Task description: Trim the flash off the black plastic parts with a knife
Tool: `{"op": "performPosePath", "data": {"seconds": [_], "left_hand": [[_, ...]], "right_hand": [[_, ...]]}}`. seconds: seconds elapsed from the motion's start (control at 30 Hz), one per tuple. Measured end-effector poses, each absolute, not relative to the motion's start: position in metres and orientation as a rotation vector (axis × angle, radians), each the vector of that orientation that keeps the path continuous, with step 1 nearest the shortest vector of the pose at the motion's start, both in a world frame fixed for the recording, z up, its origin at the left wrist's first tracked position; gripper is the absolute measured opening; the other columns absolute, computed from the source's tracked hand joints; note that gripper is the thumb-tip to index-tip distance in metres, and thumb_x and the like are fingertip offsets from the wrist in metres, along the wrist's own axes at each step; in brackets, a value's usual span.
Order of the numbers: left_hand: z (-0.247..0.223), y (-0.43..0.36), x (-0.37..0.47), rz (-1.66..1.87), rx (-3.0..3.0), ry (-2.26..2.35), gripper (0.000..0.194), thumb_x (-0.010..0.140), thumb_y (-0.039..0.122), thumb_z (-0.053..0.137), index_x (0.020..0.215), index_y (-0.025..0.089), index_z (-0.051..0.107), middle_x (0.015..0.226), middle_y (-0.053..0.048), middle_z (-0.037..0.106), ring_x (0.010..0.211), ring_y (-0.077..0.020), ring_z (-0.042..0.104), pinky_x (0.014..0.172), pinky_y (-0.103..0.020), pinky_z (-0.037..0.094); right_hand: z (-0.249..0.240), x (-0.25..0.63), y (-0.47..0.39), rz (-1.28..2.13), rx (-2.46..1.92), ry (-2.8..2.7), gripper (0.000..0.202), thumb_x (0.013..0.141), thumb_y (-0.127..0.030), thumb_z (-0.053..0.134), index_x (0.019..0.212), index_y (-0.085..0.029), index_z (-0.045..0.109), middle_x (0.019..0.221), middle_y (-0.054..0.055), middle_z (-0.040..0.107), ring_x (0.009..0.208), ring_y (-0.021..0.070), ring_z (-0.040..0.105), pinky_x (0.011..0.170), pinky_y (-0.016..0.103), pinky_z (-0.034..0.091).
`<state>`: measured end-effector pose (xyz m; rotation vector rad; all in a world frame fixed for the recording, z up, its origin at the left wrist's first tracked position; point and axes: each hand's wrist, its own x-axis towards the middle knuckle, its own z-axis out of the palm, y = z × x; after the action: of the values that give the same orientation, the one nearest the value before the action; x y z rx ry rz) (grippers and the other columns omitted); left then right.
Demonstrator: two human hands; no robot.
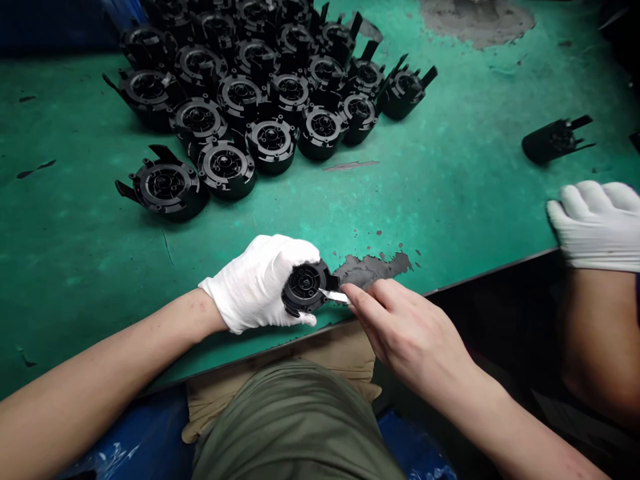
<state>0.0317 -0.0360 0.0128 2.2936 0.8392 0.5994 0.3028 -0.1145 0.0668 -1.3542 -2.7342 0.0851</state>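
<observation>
My left hand (265, 283), in a white glove, is wrapped round a black plastic housing (305, 285) just above the table's near edge. The housing's round, ribbed face is turned up toward me. In my bare right hand (395, 320) is a knife with a narrow metal blade (335, 295); its handle is hidden in my fingers. The blade's tip meets the housing's face near its right rim, though I cannot tell whether it cuts in. Beyond my left hand stand similar black housings (226, 165) in close rows, many with upright prongs.
A co-worker's white-gloved hand (597, 223) rests at the table's right edge. Near it a single black housing (550, 141) lies on its side. The green tabletop (450, 193) has worn grey patches. Blue plastic (150, 433) shows below the table.
</observation>
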Motion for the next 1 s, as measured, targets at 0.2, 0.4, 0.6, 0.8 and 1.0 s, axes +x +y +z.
{"op": "performPosePath", "data": {"seconds": [0.2,0.4,0.6,0.8,1.0], "left_hand": [[0.01,-0.037,0.03,0.613,2.292,0.832,0.072,0.075,0.068,0.087,0.124,0.022,0.061,0.117,-0.013,0.078,0.108,-0.0356,0.078,0.098,-0.048,0.061],[0.004,-0.038,0.028,0.705,2.302,0.79,0.074,0.08,0.068,0.084,0.131,0.021,0.057,0.124,-0.015,0.077,0.114,-0.0365,0.077,0.102,-0.05,0.06],[0.004,-0.04,0.029,0.719,2.308,0.825,0.076,0.076,0.065,0.088,0.13,0.021,0.058,0.126,-0.015,0.077,0.114,-0.0363,0.078,0.1,-0.048,0.061],[0.003,-0.042,0.03,0.769,2.331,0.823,0.08,0.078,0.065,0.088,0.136,0.022,0.053,0.129,-0.016,0.076,0.115,-0.0372,0.078,0.1,-0.05,0.062],[0.002,-0.04,0.025,0.734,2.315,0.809,0.089,0.077,0.063,0.089,0.146,0.022,0.05,0.129,-0.016,0.075,0.115,-0.038,0.078,0.099,-0.051,0.062]], "right_hand": [[0.062,0.305,-0.114,0.051,-1.35,-2.757,0.029,0.108,-0.011,0.054,0.133,-0.014,0.067,0.084,0.003,0.055,0.073,0.0196,0.044,0.066,0.035,0.034],[0.069,0.299,-0.117,0.01,-1.387,-2.787,0.029,0.107,-0.01,0.053,0.132,-0.012,0.068,0.084,0.004,0.056,0.075,0.0203,0.045,0.067,0.036,0.034],[0.067,0.287,-0.127,-0.074,-1.524,-2.692,0.028,0.112,-0.021,0.053,0.133,-0.013,0.071,0.082,0.003,0.054,0.072,0.0211,0.044,0.065,0.038,0.033],[0.058,0.269,-0.144,-0.035,-1.711,-2.499,0.033,0.114,-0.027,0.053,0.138,-0.012,0.07,0.082,0.004,0.055,0.072,0.0201,0.049,0.061,0.036,0.033],[0.06,0.285,-0.145,0.23,-1.539,-2.468,0.042,0.113,-0.021,0.052,0.153,-0.01,0.057,0.089,0.006,0.062,0.077,0.0194,0.058,0.068,0.032,0.047]]}}
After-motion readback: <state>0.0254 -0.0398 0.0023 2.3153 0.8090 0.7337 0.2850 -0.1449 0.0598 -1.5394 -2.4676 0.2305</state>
